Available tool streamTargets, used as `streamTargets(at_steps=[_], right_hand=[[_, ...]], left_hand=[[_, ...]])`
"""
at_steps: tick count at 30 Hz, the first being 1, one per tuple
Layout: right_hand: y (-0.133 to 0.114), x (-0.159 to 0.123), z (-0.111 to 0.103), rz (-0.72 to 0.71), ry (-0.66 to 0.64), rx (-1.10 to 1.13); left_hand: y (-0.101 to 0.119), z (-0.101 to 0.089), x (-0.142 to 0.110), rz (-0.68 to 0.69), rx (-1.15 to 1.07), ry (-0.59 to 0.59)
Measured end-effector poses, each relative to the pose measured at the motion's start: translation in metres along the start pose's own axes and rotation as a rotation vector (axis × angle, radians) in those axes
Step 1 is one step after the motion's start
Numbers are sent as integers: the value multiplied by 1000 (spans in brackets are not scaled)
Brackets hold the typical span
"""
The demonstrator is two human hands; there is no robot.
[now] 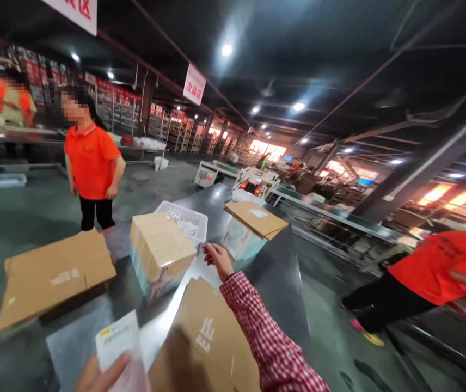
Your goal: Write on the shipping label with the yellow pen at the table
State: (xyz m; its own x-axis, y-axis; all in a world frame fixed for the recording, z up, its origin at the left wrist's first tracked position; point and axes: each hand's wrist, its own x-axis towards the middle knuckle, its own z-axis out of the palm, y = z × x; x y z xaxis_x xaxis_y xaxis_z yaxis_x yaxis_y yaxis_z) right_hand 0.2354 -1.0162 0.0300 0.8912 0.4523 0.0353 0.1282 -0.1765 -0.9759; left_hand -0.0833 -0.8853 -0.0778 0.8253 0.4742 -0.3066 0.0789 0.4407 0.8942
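At the bottom left, my left hand [104,374] grips a white printed slip [119,340] with a yellow mark at one corner. My right hand [219,258] is stretched forward over the dark table [277,272], its fingertips pinched together; whether anything is between them cannot be made out. It hovers between a taped carton [161,242] with a pale blue lower part and another pale blue and white box [239,239] with folded cardboard [257,215] on top. Below my right sleeve lies a flat brown cardboard box [200,343] with white print.
Beyond the taped carton sits a white perforated basket [192,218] with pale papers inside. Another flattened carton [59,272] lies at the left. A person in an orange shirt [93,160] stands beyond it; another person [441,267] bends at the right. A conveyor [331,212] runs behind.
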Motion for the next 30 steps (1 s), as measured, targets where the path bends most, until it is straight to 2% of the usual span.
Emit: streamTargets(at_steps=[1, 3, 4, 5, 6, 8, 11, 14, 16, 20, 25, 30], right_hand=[[16, -36, 9, 34, -100, 10], [44, -111, 26, 71, -361, 69], [54, -146, 32, 74, -421, 109], [63, -176, 37, 66, -433, 147], [69, -200, 40, 67, -388, 187], [78, -233, 42, 92, -230, 262], [84, -255, 34, 157, -14, 359], [86, -265, 24, 179, 95, 413], [87, -272, 20, 184, 113, 430], [90, -285, 18, 155, 133, 438], [90, -295, 15, 147, 132, 459], [88, -300, 15, 202, 202, 546]], left_hand=[[-1, 9, -3, -5, -10, -26], [0, 32, -3, 43, -11, -151], [2, 43, -3, 57, -4, -181], [3, 55, -2, 60, 5, -208], [4, 65, -1, 52, 18, -218], [2, 80, -4, 4, 30, -229], [-8, 90, -12, -92, -32, -299], [-18, 92, -20, -145, -80, -417], [-22, 93, -23, -164, -71, -438], [-24, 98, -29, -212, -93, -404], [-26, 98, -35, -218, -137, -383], [-26, 97, -40, -200, -152, -345]])
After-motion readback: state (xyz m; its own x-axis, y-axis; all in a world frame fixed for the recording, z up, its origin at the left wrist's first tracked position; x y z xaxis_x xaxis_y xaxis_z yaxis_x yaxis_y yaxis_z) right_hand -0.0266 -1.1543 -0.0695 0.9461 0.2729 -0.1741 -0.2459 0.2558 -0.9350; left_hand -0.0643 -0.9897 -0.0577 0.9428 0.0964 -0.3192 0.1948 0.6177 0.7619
